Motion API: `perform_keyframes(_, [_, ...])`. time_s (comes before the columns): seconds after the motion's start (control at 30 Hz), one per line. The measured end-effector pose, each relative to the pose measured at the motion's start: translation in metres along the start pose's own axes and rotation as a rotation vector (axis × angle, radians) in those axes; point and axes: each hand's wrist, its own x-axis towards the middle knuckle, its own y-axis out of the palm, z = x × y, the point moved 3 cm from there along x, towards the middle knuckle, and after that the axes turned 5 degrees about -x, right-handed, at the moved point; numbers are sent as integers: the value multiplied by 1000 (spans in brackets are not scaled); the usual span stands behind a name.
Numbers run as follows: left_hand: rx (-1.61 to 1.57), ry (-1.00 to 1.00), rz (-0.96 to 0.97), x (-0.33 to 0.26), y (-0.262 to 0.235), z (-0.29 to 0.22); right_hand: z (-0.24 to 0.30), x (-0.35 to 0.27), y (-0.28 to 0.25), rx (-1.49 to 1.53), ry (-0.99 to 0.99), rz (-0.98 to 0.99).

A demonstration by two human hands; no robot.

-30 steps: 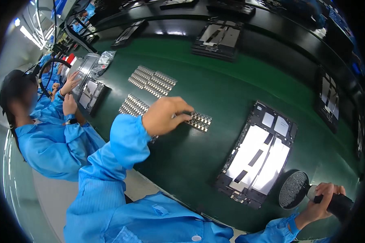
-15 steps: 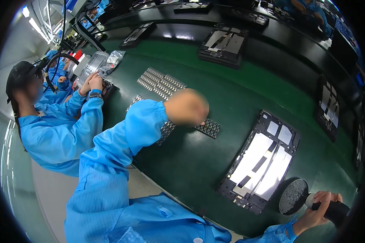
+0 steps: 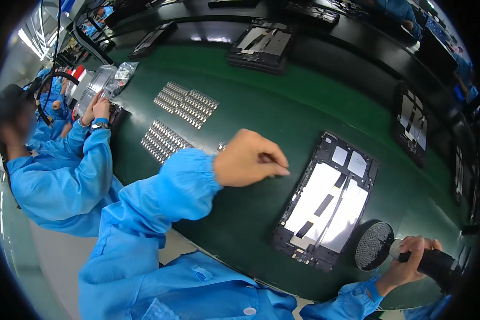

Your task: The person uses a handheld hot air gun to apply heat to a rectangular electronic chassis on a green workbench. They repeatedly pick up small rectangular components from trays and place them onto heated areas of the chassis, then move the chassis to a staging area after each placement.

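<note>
My left hand [image 3: 250, 160] is above the green bench, left of the opened tablet [image 3: 325, 202]. Its thumb and forefinger are pinched together; anything between them is too small to make out. The tablet lies flat, black-framed, with silvery panels and dark strips inside. At the lower right, my right hand [image 3: 410, 261] wraps around a black electric screwdriver [image 3: 434, 266] with a pale collar. Its front end points at a round black dish [image 3: 374, 245] with a grey, speckled surface, beside the tablet's near right corner.
Grids of small metallic parts [image 3: 186, 104] lie at the left, another grid [image 3: 164, 141] nearer my sleeve. A co-worker [image 3: 64, 165] in blue sits at the left beside a clear plastic bag [image 3: 121, 77]. Further opened tablets [image 3: 261, 47] stand along the dark belt beyond the bench.
My left hand has come away from the grids of parts and nearer the tablet, pinched. The view has shifted slightly. My right hand keeps its grip on the screwdriver by the dish.
</note>
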Motion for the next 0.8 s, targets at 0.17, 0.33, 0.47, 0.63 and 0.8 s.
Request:
perform_keyframes(0.17, [-255,-193,45,20,39,13,5,0,8,29,6,19])
perform_keyframes(0.33, [-169,-117,2,31,43,25,5,1,8,63,-10,39])
perform_keyframes(0.47, [-145,-166,9,31,40,25,0,1,9,66,-5,52])
perform_keyframes(0.63, [-238,-182,64,33,40,28,3,2,9,45,-18,43])
perform_keyframes(0.8, [-171,-121,65,39,39,28,3,2,7,60,-25,55])
